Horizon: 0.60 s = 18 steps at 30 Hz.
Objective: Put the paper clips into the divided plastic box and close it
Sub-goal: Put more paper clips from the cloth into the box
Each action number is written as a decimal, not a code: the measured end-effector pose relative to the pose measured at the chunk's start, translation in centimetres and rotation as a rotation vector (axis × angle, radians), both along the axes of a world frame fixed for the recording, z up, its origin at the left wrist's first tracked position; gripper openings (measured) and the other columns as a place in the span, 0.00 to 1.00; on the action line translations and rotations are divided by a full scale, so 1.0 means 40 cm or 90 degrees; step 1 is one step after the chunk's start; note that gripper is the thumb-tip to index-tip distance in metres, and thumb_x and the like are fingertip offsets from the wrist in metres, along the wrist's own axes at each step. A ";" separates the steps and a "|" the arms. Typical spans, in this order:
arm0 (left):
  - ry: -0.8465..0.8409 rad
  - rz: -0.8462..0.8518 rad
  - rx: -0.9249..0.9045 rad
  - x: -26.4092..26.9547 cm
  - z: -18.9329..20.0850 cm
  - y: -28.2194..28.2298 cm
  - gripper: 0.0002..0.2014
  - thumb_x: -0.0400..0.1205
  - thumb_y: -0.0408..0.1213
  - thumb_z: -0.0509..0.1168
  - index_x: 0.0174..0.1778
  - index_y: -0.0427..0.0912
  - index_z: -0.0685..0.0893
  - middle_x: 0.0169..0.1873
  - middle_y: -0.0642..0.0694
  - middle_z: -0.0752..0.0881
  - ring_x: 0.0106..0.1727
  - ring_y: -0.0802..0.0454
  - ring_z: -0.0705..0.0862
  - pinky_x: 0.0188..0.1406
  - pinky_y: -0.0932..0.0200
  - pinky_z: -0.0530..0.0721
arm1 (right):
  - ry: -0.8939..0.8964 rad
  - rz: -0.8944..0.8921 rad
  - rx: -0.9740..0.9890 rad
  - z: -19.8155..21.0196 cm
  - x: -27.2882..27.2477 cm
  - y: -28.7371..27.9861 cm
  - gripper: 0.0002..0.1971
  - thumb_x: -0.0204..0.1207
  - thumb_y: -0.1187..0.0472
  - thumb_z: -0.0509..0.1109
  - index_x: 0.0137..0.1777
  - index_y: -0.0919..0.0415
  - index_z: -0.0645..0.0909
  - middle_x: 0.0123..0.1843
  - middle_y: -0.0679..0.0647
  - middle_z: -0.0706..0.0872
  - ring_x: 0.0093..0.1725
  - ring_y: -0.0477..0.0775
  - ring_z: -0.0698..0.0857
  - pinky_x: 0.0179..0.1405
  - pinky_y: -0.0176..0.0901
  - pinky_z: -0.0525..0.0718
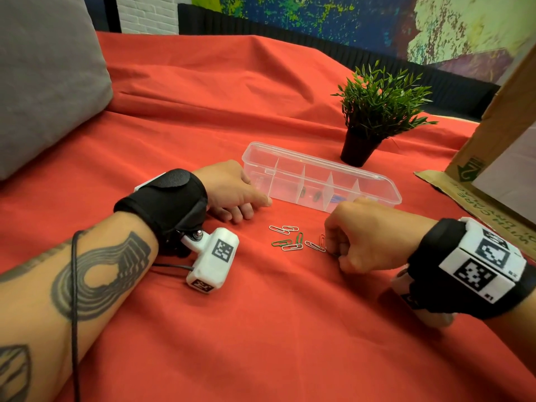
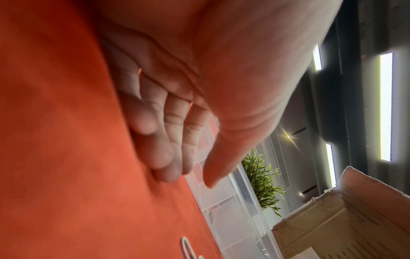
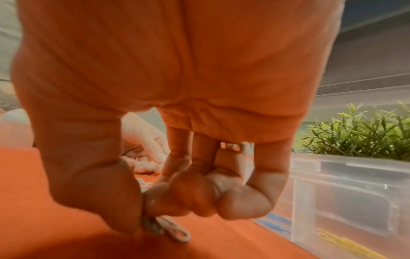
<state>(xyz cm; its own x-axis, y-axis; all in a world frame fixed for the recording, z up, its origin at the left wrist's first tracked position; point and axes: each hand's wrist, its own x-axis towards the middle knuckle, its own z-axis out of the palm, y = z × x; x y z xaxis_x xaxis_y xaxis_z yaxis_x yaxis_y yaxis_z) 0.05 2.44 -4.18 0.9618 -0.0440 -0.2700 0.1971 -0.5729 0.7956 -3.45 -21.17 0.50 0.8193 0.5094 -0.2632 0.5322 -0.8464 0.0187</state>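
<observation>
A clear divided plastic box (image 1: 322,181) lies open on the red cloth, with a few clips in its middle compartments. Several loose paper clips (image 1: 293,240), white, green and red, lie in front of it. My right hand (image 1: 362,239) is curled just right of the pile, its thumb and forefinger pinching paper clips (image 3: 168,227) against the cloth. My left hand (image 1: 232,192) rests on the cloth beside the box's left end, fingers relaxed and thumb (image 2: 213,168) pointing at the box (image 2: 221,201); it holds nothing.
A small potted plant (image 1: 374,117) stands just behind the box. A cardboard box (image 1: 493,158) sits at the right edge. A grey cushion (image 1: 43,76) lies at the back left. Red cloth (image 1: 261,329) spreads toward me.
</observation>
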 end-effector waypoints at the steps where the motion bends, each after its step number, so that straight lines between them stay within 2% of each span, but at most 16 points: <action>1: 0.001 0.001 -0.001 0.000 0.000 0.001 0.14 0.76 0.48 0.76 0.42 0.40 0.87 0.30 0.45 0.89 0.22 0.54 0.81 0.18 0.66 0.78 | -0.002 0.003 0.012 0.005 0.003 -0.003 0.09 0.60 0.59 0.74 0.41 0.49 0.90 0.31 0.44 0.88 0.35 0.40 0.85 0.41 0.44 0.90; 4: 0.004 0.003 -0.004 0.001 0.000 0.001 0.14 0.76 0.48 0.76 0.44 0.40 0.87 0.31 0.44 0.89 0.22 0.53 0.81 0.18 0.66 0.77 | -0.013 0.022 0.051 0.028 0.016 -0.010 0.07 0.64 0.59 0.74 0.37 0.46 0.91 0.30 0.45 0.88 0.32 0.43 0.85 0.36 0.34 0.84; 6: 0.004 0.004 -0.003 0.001 0.000 0.000 0.14 0.76 0.48 0.76 0.44 0.39 0.87 0.31 0.44 0.89 0.22 0.53 0.81 0.18 0.67 0.77 | -0.031 0.031 0.086 0.046 0.033 -0.015 0.07 0.66 0.59 0.76 0.36 0.43 0.91 0.31 0.45 0.89 0.33 0.42 0.86 0.36 0.34 0.82; 9: 0.004 0.003 -0.005 0.002 -0.001 0.000 0.14 0.76 0.48 0.76 0.44 0.39 0.87 0.31 0.44 0.89 0.22 0.53 0.81 0.18 0.66 0.77 | -0.050 0.009 0.200 0.075 0.077 -0.025 0.07 0.67 0.63 0.80 0.38 0.48 0.93 0.29 0.44 0.91 0.27 0.35 0.86 0.30 0.24 0.77; 10: 0.005 0.003 -0.006 0.003 -0.001 0.001 0.14 0.76 0.48 0.76 0.44 0.39 0.87 0.31 0.44 0.89 0.22 0.53 0.81 0.17 0.66 0.77 | -0.059 -0.003 0.246 0.084 0.095 -0.025 0.07 0.68 0.65 0.80 0.39 0.51 0.94 0.30 0.46 0.92 0.26 0.35 0.86 0.30 0.23 0.77; 12: 0.004 0.004 -0.006 0.004 -0.001 0.001 0.14 0.76 0.48 0.76 0.44 0.39 0.88 0.32 0.44 0.89 0.22 0.53 0.81 0.17 0.66 0.77 | -0.103 -0.031 0.323 0.093 0.131 -0.020 0.07 0.69 0.67 0.80 0.39 0.53 0.93 0.31 0.50 0.93 0.30 0.42 0.89 0.34 0.29 0.82; 14: 0.003 0.004 -0.007 0.003 -0.002 0.001 0.14 0.76 0.48 0.76 0.44 0.39 0.88 0.31 0.44 0.89 0.22 0.53 0.81 0.17 0.66 0.77 | -0.156 -0.067 0.374 0.087 0.164 -0.007 0.06 0.69 0.66 0.80 0.40 0.54 0.93 0.32 0.50 0.93 0.30 0.45 0.90 0.34 0.32 0.83; 18: 0.000 0.003 -0.007 0.001 -0.002 0.002 0.14 0.76 0.47 0.76 0.44 0.39 0.87 0.32 0.43 0.89 0.22 0.53 0.81 0.16 0.67 0.77 | -0.209 -0.103 0.354 0.052 0.219 0.032 0.07 0.70 0.66 0.77 0.40 0.54 0.93 0.32 0.50 0.93 0.30 0.43 0.88 0.31 0.24 0.78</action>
<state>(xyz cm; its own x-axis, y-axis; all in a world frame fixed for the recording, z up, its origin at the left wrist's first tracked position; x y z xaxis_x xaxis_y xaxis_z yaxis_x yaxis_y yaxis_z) 0.11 2.52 -4.27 0.9620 -0.0424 -0.2697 0.1999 -0.5634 0.8017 5.31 -19.87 2.57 0.8896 0.3617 0.2788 0.4391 -0.8453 -0.3043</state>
